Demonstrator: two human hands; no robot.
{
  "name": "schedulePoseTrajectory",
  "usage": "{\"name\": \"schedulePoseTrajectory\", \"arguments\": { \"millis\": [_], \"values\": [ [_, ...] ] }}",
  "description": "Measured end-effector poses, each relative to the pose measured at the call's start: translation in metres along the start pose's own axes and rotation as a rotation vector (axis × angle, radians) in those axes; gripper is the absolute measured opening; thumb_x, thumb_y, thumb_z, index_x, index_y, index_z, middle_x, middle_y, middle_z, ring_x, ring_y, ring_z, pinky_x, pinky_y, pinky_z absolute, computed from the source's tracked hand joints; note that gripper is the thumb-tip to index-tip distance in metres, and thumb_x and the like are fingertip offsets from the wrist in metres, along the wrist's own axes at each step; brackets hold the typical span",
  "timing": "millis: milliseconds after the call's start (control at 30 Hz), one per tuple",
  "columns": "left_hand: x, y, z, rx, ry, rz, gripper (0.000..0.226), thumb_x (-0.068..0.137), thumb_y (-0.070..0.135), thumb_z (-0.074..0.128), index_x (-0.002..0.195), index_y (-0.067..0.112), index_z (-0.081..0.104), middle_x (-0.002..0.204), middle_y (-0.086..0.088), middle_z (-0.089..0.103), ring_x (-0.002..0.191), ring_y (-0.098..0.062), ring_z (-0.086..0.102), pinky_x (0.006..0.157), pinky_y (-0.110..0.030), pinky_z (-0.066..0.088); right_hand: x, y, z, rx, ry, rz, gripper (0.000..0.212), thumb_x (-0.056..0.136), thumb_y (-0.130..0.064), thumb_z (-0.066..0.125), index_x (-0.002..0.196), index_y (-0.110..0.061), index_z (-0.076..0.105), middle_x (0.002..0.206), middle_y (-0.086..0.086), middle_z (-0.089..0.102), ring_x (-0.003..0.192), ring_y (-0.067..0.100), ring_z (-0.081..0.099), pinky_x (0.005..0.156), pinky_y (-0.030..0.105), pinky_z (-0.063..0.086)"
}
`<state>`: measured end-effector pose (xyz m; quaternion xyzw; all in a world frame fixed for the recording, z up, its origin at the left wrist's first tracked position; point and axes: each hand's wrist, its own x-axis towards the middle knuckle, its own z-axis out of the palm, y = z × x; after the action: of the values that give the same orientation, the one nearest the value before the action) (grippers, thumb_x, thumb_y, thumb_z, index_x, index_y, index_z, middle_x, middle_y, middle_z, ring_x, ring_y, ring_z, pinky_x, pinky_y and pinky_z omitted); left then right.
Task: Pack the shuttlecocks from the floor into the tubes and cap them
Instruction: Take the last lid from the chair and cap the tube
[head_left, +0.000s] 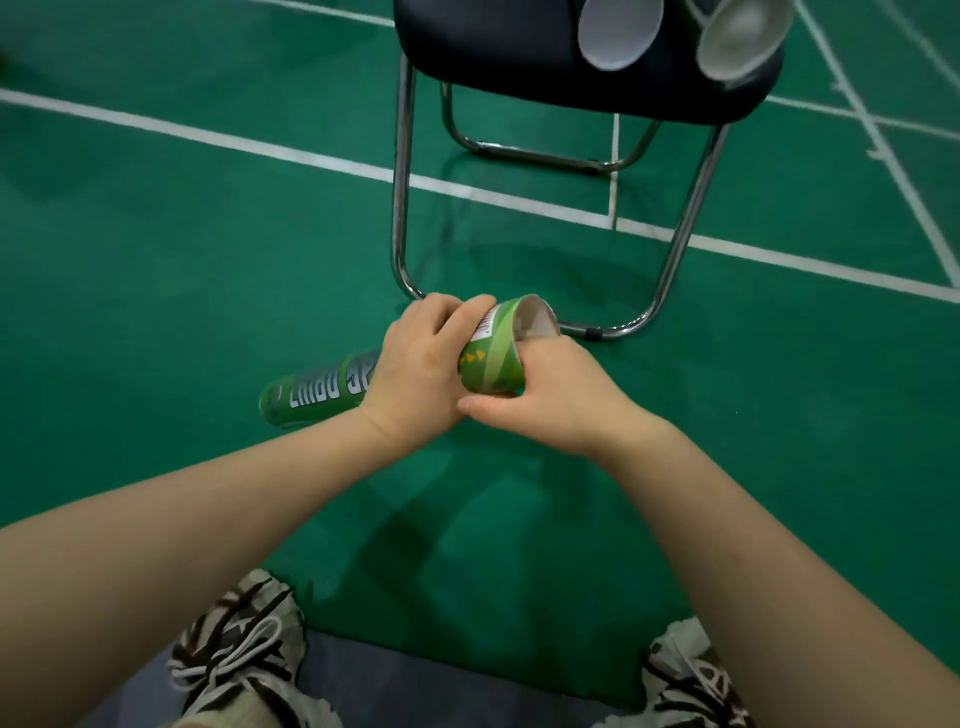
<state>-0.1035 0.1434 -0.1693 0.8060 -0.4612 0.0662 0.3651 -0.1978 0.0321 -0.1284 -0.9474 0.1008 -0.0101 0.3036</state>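
A green shuttlecock tube (491, 364) lies nearly level above the green floor, its open mouth pointing up and to the right. My left hand (415, 369) grips the tube around its middle. My right hand (556, 395) holds the open end, with fingers reaching over the rim into the mouth. Something pale shows inside the mouth; what it is cannot be told. The tube's closed end (275, 402) sticks out to the left. No loose shuttlecock or cap shows on the floor.
A black chair (519, 57) on chrome legs (400, 208) stands just beyond my hands. Two white tubes (618, 31) (737, 36) lie on its seat. White court lines cross the floor. My two shoes (239, 660) (691, 680) are at the bottom edge.
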Motion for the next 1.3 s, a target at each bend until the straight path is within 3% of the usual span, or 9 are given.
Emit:
{"name": "schedulePoseTrajectory", "arguments": {
  "millis": [133,267,367,467,567,633,867,1067,1300],
  "values": [
    [0.038,0.014,-0.026,-0.051,0.095,0.035,0.062,0.064,0.041,0.052,0.121,0.019,0.040,0.100,-0.014,0.054,0.088,-0.026,0.051,0.076,-0.031,0.043,0.014,-0.025,-0.034,-0.211,0.357,-0.139,0.046,0.079,-0.056,0.049,0.082,-0.014,0.066,0.085,0.001,0.066,0.085,0.020,0.051,0.075,0.028,0.030],
    [0.080,0.034,-0.060,-0.156,0.179,0.040,0.070,0.060,0.046,0.059,0.123,0.020,0.045,0.105,-0.006,0.054,0.093,-0.018,0.049,0.079,-0.028,0.042,0.035,-0.052,-0.082,-0.229,0.557,-0.239,0.062,0.072,-0.068,0.035,0.078,-0.015,0.067,0.081,0.000,0.066,0.085,0.020,0.054,0.084,0.032,0.032],
    [0.103,0.046,-0.085,-0.174,0.264,0.043,0.071,0.058,0.047,0.061,0.122,0.017,0.048,0.104,-0.004,0.056,0.093,-0.012,0.046,0.080,-0.012,0.038,0.044,-0.076,-0.113,-0.229,0.655,-0.320,0.056,0.072,-0.069,0.040,0.062,-0.016,0.055,0.061,-0.010,0.048,0.071,0.016,0.045,0.087,0.038,0.035],
    [0.120,0.057,-0.104,-0.327,0.306,0.030,0.060,0.059,0.042,0.061,0.116,0.029,0.050,0.109,0.003,0.057,0.100,-0.016,0.053,0.087,-0.029,0.046,0.055,-0.094,-0.136,-0.271,0.732,-0.373,0.048,0.073,-0.068,0.043,0.057,-0.023,0.041,0.055,-0.016,0.033,0.068,0.013,0.040,0.090,0.045,0.038],
    [0.138,0.060,-0.116,-0.381,0.327,-0.014,0.057,0.057,0.044,0.058,0.112,0.034,0.050,0.108,0.006,0.059,0.099,-0.018,0.057,0.084,-0.040,0.049,0.066,-0.104,-0.149,-0.270,0.798,-0.416,0.048,0.074,-0.067,0.046,0.061,-0.021,0.053,0.065,-0.013,0.051,0.079,0.016,0.049,0.088,0.044,0.039],
    [0.151,0.054,-0.121,-0.343,0.358,-0.060,0.063,0.056,0.050,0.059,0.115,0.030,0.049,0.104,0.004,0.059,0.095,-0.018,0.057,0.082,-0.040,0.049,0.074,-0.106,-0.152,-0.196,0.844,-0.442,0.047,0.074,-0.064,0.049,0.081,-0.021,0.066,0.091,-0.009,0.063,0.096,0.015,0.051,0.091,0.039,0.037],
    [0.172,0.020,-0.118,-0.362,0.394,-0.138,0.058,0.060,0.039,0.075,0.110,0.040,0.046,0.100,0.006,0.058,0.090,-0.011,0.055,0.076,-0.027,0.047,0.125,-0.090,-0.141,-0.142,0.800,-0.426,0.062,0.074,-0.060,0.052,0.122,-0.020,0.053,0.128,-0.002,0.051,0.119,0.018,0.044,0.101,0.041,0.038],
    [0.189,-0.021,-0.094,-0.388,0.389,-0.261,0.051,0.060,0.051,0.058,0.107,0.035,0.046,0.096,0.003,0.060,0.088,-0.017,0.058,0.071,-0.031,0.047,0.179,-0.074,-0.116,0.051,0.662,-0.370,0.084,0.070,-0.066,0.051,0.140,-0.022,0.033,0.145,-0.002,0.033,0.134,0.015,0.031,0.110,0.044,0.030],
    [0.202,-0.065,-0.071,-0.384,0.444,-0.409,0.073,0.055,0.046,0.079,0.116,0.025,0.044,0.104,0.002,0.056,0.096,-0.017,0.052,0.080,-0.032,0.044,0.270,-0.040,-0.126,0.413,0.715,-0.135,0.063,0.089,-0.050,0.044,0.141,-0.018,0.032,0.145,-0.001,0.034,0.131,0.012,0.034,0.107,0.031,0.030]
  ]
}}
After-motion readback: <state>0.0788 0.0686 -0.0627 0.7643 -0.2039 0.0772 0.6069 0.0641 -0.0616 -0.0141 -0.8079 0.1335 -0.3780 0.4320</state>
